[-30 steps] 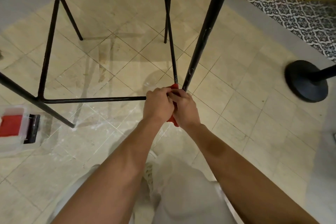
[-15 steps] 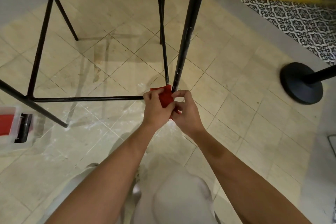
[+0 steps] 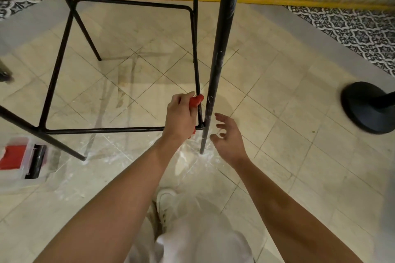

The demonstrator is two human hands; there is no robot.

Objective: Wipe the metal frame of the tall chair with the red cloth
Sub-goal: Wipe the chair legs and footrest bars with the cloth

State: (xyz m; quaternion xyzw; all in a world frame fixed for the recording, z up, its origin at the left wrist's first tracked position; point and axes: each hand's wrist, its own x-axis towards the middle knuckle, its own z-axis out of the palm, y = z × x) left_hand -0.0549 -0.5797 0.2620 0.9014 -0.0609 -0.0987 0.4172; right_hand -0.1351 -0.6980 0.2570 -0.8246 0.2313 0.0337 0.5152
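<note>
**A:** Entry one, the cloth?

**B:** Cloth (image 3: 196,100): red, bunched. The left hand (image 3: 180,116) curls round it and clamps it to the thin rail (image 3: 197,74) of the frame (image 3: 102,130). It sits at the rail's near end, just at 12 o'clock of the corner joint with the thick leg (image 3: 220,49).

**A:** Rail axis?

**B:** It runs 12 to 6 in the picture. The bare length lies at 12 o'clock of the hand, so I reckon a stroke would go along that line, away from the body.

**A:** Entry two, the right hand?

**B:** Right hand (image 3: 229,134): fingers spread and loosely bent, holding nothing. It is at 3 o'clock of the leg, near it and apparently not touching. The left hand is nearer the rail and the right is nearer the leg.

**A:** Sundries?

**B:** Box (image 3: 19,156): clear, with red contents, at 9 o'clock. Base (image 3: 363,109): round and black, at 3 o'clock.
</note>
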